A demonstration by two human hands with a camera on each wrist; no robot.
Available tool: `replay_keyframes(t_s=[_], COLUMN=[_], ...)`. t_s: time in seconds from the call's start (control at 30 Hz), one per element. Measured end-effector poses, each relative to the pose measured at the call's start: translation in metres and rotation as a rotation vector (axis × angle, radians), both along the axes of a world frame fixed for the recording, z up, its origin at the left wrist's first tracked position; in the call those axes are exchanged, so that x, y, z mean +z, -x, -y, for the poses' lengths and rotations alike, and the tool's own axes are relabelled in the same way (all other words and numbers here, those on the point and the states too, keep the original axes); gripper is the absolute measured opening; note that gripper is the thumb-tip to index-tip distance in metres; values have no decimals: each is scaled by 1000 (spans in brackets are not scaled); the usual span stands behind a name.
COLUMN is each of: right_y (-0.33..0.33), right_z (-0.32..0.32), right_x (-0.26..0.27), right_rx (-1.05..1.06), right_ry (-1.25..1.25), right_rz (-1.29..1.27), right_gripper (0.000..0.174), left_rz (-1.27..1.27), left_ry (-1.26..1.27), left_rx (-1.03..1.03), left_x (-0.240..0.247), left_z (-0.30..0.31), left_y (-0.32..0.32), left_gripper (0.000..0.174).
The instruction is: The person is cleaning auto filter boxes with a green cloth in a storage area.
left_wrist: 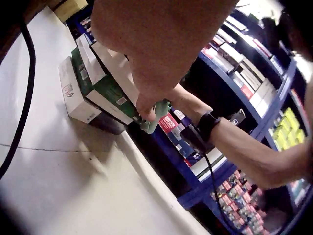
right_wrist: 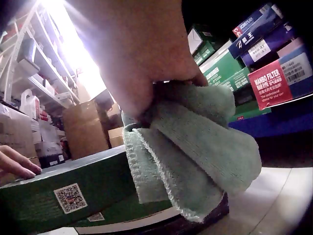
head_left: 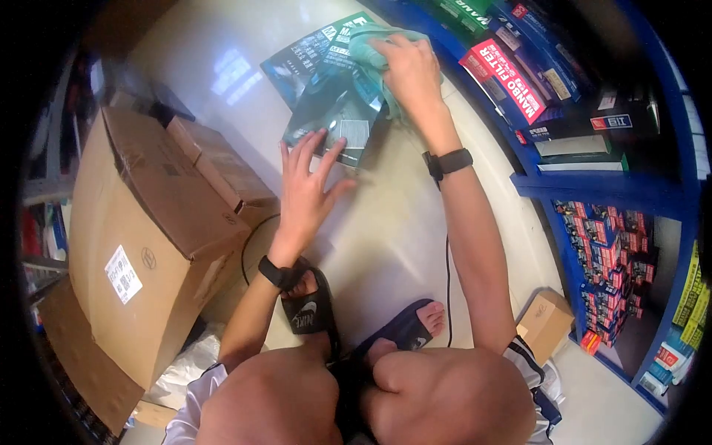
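Note:
A dark green filter box (head_left: 326,104) lies flat on a stack of similar boxes on the floor. Another green printed box (head_left: 300,63) juts out from beneath it at the far left. My left hand (head_left: 308,174) rests its spread fingertips on the near edge of the top box. With my right hand (head_left: 415,78) I grip a bunched green cloth (right_wrist: 195,142) at the box's right side. In the right wrist view the cloth hangs in folds over the box's side, past a QR code label (right_wrist: 70,198). The palm of the right hand hides part of the cloth.
A large cardboard carton (head_left: 148,222) stands at left, with a smaller carton (head_left: 211,159) behind it. Blue shelving (head_left: 593,189) full of boxes, including a red filter box (head_left: 504,81), runs along the right. A small carton (head_left: 546,322) sits by my right leg.

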State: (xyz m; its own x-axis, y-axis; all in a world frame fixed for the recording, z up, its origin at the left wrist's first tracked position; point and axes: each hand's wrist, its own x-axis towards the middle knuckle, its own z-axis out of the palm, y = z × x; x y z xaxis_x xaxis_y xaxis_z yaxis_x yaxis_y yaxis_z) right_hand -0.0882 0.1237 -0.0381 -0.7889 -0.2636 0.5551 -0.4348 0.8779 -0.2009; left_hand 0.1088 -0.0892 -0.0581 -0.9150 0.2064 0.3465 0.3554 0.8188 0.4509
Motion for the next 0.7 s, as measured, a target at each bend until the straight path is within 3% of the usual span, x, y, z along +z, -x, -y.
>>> replay_keyframes(t_s=[0.13,0.2,0.37,0.47,0.57,0.7], right_y=[-20,-36,-109,-153,-166,-146], right_z=[1,2,10,20,25,22], right_x=[-1,-3,0,-4,-9,-6], right_rx=[18,38,129,155,134,123], right_ry=[21,103,328,462,608,615], right_rz=[12,21,144,281,314,295], right_gripper=[53,53,58,58,54,54], left_rz=[-33,-50,-146,-148,-214,-245], left_ry=[7,215,222,328,309,360], left_rx=[-30,-36,-66,-60,-53,-62], left_x=[-1,-9,-8,-11,-3,-15], left_z=[0,3,4,3,-1,3], left_y=[16,23,26,26,24,31], left_gripper=[76,78,76,47,38,43])
